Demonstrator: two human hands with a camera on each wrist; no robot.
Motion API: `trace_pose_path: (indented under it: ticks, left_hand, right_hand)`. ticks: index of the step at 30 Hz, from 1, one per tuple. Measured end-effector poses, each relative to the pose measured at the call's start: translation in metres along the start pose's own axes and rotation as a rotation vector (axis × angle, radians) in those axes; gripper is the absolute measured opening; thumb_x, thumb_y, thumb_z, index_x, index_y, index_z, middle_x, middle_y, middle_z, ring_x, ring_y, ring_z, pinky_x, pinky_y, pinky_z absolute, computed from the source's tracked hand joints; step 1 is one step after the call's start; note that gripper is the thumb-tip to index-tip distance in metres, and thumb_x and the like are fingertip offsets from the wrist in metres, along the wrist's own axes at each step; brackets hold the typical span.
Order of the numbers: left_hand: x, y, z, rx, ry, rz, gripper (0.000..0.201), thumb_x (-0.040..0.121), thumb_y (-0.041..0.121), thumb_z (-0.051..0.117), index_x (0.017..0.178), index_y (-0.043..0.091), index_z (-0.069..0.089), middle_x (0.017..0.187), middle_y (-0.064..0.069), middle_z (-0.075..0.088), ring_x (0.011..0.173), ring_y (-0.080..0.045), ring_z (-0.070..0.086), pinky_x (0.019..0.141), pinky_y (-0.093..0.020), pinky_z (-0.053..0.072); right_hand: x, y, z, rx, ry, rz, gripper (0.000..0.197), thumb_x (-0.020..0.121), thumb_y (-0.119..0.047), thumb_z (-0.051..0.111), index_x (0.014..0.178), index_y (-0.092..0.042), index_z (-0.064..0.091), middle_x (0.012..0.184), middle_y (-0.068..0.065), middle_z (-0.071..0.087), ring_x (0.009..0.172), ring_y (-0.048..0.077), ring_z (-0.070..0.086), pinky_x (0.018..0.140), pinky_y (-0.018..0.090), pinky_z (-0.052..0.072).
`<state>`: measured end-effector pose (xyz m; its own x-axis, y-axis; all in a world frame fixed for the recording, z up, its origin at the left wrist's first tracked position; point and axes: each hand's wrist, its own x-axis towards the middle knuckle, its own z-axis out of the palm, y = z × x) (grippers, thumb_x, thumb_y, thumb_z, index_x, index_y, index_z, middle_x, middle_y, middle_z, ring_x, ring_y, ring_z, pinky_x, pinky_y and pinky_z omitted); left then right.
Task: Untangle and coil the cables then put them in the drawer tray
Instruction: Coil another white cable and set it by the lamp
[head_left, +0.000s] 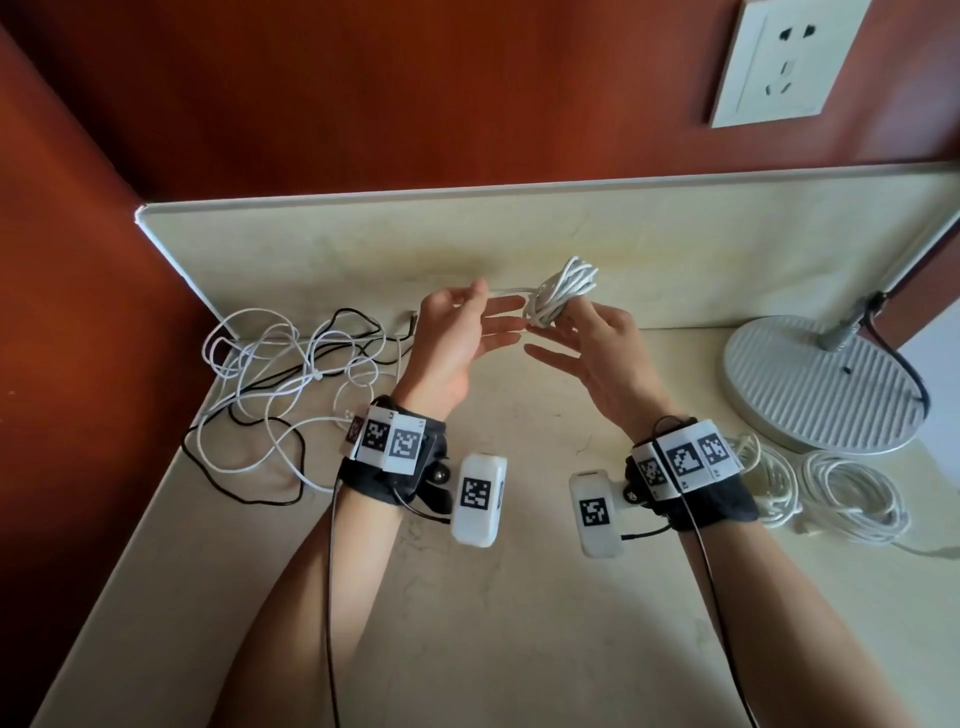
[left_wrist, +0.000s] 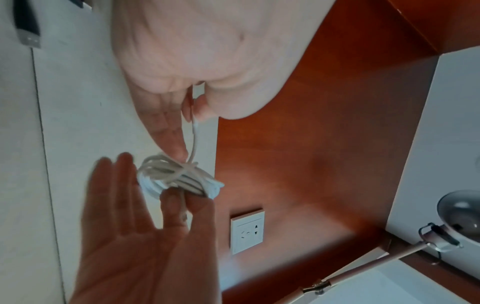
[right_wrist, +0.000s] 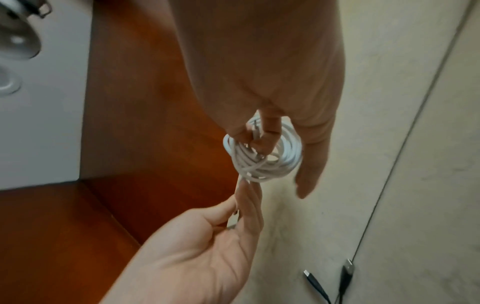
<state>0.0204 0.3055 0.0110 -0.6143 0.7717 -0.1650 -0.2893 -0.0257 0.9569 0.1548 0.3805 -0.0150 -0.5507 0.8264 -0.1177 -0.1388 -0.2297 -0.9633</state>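
in the head view both forearms are reaching forward above the pale surface (head_left: 493, 597), palms turned toward each other. the right hand (head_left: 597, 353) is pinching a white cable coil (head_left: 563, 288) between thumb and forefinger, its other fingers spreading out straight. the left hand (head_left: 457, 332) is pinching the loose end of that cable just beside the coil, the short stretch between the hands running nearly level, while its lower fingers are extending toward the right hand. the coil is hanging in the air over the back of the surface. to the left a tangled heap of white and black cables (head_left: 291, 374) is lying on the surface; to the right two coiled white cables (head_left: 831, 493) are lying in front of a round lamp base (head_left: 810, 384). a wall socket (head_left: 784, 57) is sitting on the red-brown wall.

the left wrist view is showing the left hand (left_wrist: 194, 61) from behind, thumb and finger closing on the cable strand that is leading to the coil (left_wrist: 179, 176), and the right hand (left_wrist: 135, 236) with its palm open and its thumb and forefinger gripping the bundle. only here is the lamp head (left_wrist: 459, 211) showing.

the right wrist view is showing the right hand (right_wrist: 259, 72) gripping the coil (right_wrist: 262, 156) from above, and the left hand (right_wrist: 197, 246) holding the strand below it. only this view is showing two dark cable plugs (right_wrist: 330, 275) lying on the surface.
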Motion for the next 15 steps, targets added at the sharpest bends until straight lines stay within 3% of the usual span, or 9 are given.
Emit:
trace_pose_path:
  ticks: [5, 8, 12, 15]
  left_hand:
    - [-0.001, -0.009, 0.003, 0.038, 0.027, -0.021, 0.029, 0.11, 0.018, 0.049, 0.098, -0.003, 0.066, 0.083, -0.011, 0.078, 0.066, -0.02, 0.074, 0.062, -0.027, 0.06]
    - [-0.009, -0.015, 0.013, 0.029, 0.011, -0.062, 0.03, 0.109, 0.014, 0.05, 0.09, -0.003, 0.066, 0.075, -0.009, 0.076, 0.066, -0.019, 0.074, 0.065, -0.028, 0.062]
    - [-0.025, -0.022, 0.03, 0.049, -0.031, -0.047, 0.02, 0.107, 0.008, 0.052, 0.108, -0.011, 0.059, 0.082, -0.019, 0.075, 0.071, -0.025, 0.076, 0.067, -0.028, 0.061]
    - [-0.046, -0.029, 0.041, 0.085, -0.083, -0.03, 0.011, 0.103, -0.001, 0.053, 0.113, -0.005, 0.054, 0.088, -0.023, 0.072, 0.071, -0.024, 0.076, 0.07, -0.029, 0.062]
  right_hand:
    - [-0.01, -0.01, -0.018, 0.018, 0.052, -0.02, 0.036, 0.102, -0.008, 0.051, 0.102, 0.025, 0.065, 0.103, 0.027, 0.076, 0.101, 0.031, 0.076, 0.091, 0.036, 0.061]
    - [-0.021, -0.016, -0.029, -0.104, 0.138, 0.006, 0.032, 0.102, -0.015, 0.055, 0.093, 0.01, 0.074, 0.096, 0.021, 0.078, 0.093, 0.024, 0.077, 0.08, 0.031, 0.061]
    - [-0.042, -0.021, -0.052, -0.321, 0.193, 0.02, 0.031, 0.099, -0.023, 0.061, 0.079, -0.003, 0.076, 0.079, 0.011, 0.078, 0.081, 0.023, 0.078, 0.079, 0.04, 0.065]
    - [-0.067, -0.023, -0.073, -0.593, 0.214, 0.047, 0.032, 0.098, -0.03, 0.064, 0.079, -0.007, 0.077, 0.072, 0.006, 0.077, 0.067, 0.016, 0.077, 0.078, 0.041, 0.064]
